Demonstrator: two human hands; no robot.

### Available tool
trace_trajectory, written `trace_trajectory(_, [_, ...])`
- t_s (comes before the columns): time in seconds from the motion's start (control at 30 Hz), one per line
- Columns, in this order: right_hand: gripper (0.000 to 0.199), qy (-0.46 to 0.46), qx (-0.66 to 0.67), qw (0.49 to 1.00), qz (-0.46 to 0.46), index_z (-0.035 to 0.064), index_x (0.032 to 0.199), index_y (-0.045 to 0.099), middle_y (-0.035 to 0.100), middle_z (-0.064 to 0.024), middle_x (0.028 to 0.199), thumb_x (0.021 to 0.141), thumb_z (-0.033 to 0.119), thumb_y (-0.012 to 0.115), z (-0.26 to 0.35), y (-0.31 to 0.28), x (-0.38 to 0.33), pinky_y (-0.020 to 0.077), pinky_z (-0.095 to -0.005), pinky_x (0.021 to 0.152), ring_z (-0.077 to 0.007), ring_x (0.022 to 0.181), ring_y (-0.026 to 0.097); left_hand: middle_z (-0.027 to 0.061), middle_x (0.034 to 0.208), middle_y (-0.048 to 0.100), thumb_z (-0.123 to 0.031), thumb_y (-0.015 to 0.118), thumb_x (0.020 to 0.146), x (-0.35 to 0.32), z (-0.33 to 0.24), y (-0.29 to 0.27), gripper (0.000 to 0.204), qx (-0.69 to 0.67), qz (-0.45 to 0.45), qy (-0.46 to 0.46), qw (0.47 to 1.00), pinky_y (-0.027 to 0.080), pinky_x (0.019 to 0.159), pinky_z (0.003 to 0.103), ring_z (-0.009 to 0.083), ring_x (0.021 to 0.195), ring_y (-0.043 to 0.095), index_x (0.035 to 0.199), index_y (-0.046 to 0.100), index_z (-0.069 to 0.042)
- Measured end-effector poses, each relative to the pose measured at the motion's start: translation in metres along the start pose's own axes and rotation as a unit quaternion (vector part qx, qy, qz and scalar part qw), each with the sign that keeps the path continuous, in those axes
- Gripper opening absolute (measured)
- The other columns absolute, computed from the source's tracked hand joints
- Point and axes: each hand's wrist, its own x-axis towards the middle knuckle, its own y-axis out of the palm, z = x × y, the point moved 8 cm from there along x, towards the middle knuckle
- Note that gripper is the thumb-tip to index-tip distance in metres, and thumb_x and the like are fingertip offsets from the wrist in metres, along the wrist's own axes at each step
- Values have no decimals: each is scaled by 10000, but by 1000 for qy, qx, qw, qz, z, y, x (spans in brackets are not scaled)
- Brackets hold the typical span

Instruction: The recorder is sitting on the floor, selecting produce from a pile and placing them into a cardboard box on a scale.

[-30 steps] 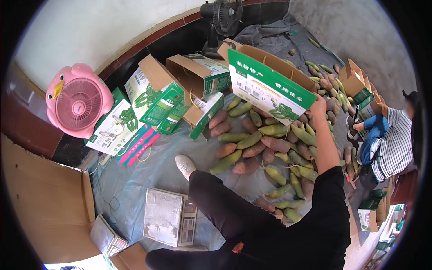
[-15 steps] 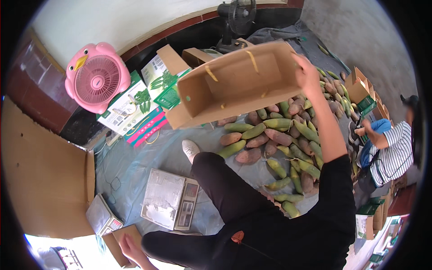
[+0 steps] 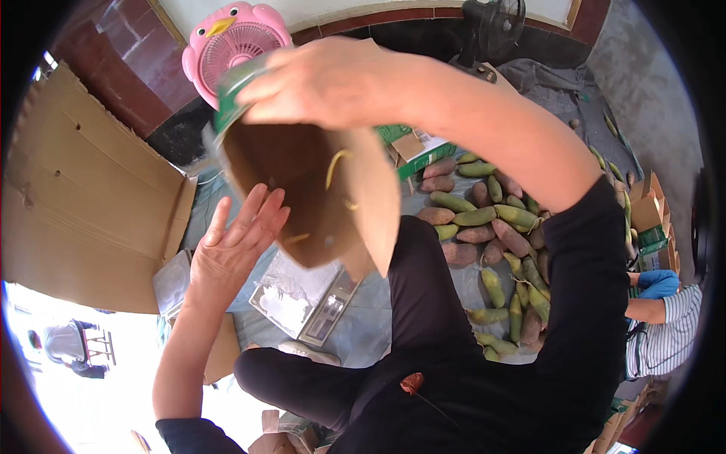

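I see the right hand (image 3: pixel 333 83) clamped over the top edge of a cardboard box (image 3: pixel 310 197), holding it up close under the camera, a little left of the middle of the view. The box hangs with its brown inside facing me, and its green printed outside shows only as a strip at about 11 o'clock. The left hand (image 3: pixel 238 242) is spread open, fingers apart, at 9 o'clock of the box; its fingertips come right up to the box's left edge, though I cannot tell whether they touch it.

The raised box and the right forearm block much of the floor behind them. Below the box, at about 6 o'clock, a flat weighing scale (image 3: pixel 306 299) lies on the grey sheet (image 3: pixel 378 325), partly covered by the box's lower corner. At 3 o'clock of the box a pile of green and reddish mangoes (image 3: pixel 491 227) spreads over the sheet. A pink fan (image 3: pixel 231 41) peeks out at 12 o'clock, and a big flattened cardboard sheet (image 3: pixel 83 197) stands at 9 o'clock. Another person's blue-gloved hand (image 3: pixel 656 284) shows at the far right edge.
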Motion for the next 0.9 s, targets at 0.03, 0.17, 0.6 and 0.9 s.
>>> trace_trajectory(0.03, [139, -32, 31, 999, -7, 77, 821, 604, 598, -36, 867, 806, 157, 492, 14, 11, 14, 543, -363, 680, -252, 833, 625, 5, 1353, 433, -150, 550, 764, -4, -6, 4, 503, -4, 5, 2, 1000, 186, 1131, 462, 253, 1294, 355, 1264, 530, -196])
trace_trajectory(0.17, [180, -41, 64, 995, 71, 112, 954, 624, 622, -28, 938, 818, 125, 506, 40, 46, 47, 518, -326, 698, -239, 838, 618, 65, 1050, 577, -163, 560, 741, -39, -24, 43, 316, -44, 225, 31, 973, 290, 1040, 405, 231, 1074, 486, 1031, 642, -68])
trace_trajectory(0.6, [239, 382, 202, 901, -51, 54, 1026, 625, 640, -174, 967, 804, 120, 569, -50, 67, -140, 478, -419, 786, -341, 909, 607, 122, 727, 555, -36, 601, 699, -174, -52, 102, 158, -312, 252, -316, 860, 424, 728, 361, 270, 738, 535, 845, 658, -49])
trace_trajectory(0.9, [246, 702, 193, 682, 64, 63, 1051, 643, 663, -144, 984, 809, 100, 612, 80, 174, -434, 502, -342, 788, -273, 874, 646, 171, 723, 634, -52, 659, 761, -210, -140, 149, 147, -563, 217, -527, 599, 473, 624, 355, 234, 636, 613, 841, 614, 63])
